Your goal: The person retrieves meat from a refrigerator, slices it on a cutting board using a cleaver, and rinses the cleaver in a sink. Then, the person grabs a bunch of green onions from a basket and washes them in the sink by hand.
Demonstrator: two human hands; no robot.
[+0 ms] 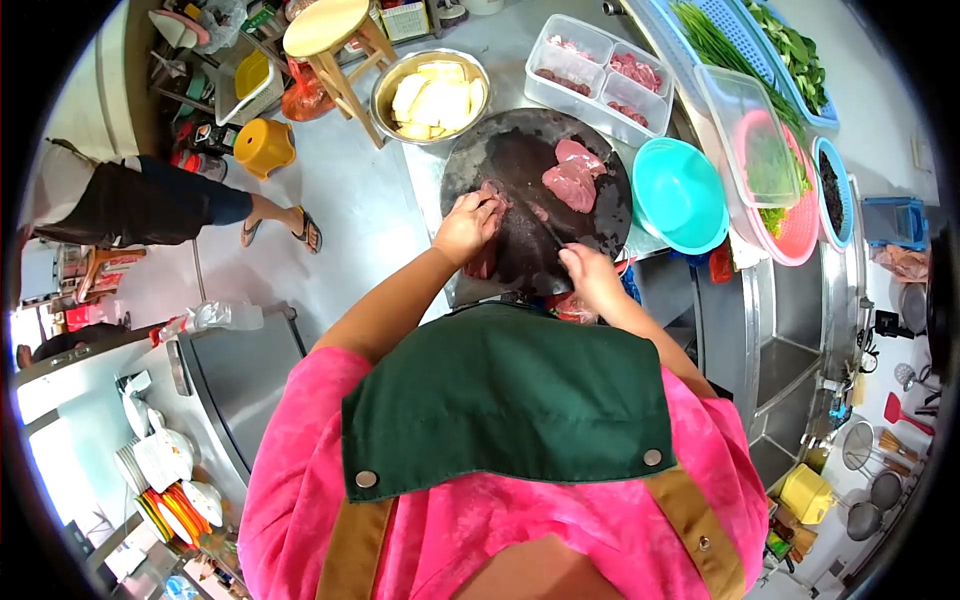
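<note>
While the left hand [468, 226], fully curled, held raw meat [493, 188] against the left side of the round chopping board [512, 137], the right hand [588, 274] was closed around a knife [551, 232]. Slippery meat could have shifted, letting the knife skid toward the left hand.
</note>
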